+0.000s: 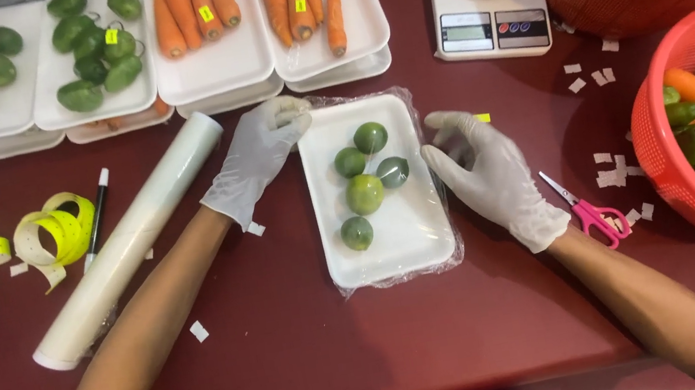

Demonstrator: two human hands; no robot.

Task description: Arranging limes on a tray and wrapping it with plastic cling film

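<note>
Both gloved hands, left hand [258, 155] and right hand [487, 172], lay open-fingered, gripping nothing, on the light, bendable white foam tray [401, 233] of green limes [364, 193] under slippery cling film; best held by its edges

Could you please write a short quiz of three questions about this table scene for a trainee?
1. True or false: the limes on the wrapped tray number five.
2. Which thing lies nearest the right hand? A) film roll B) scissors C) pen
3. Fill in: the left hand rests on the tray's upper-left ____.

Key
1. True: five green limes lie under the film.
2. B: the pink scissors lie beside the right wrist; the film roll and the pen lie on the left side.
3. Corner.
</note>
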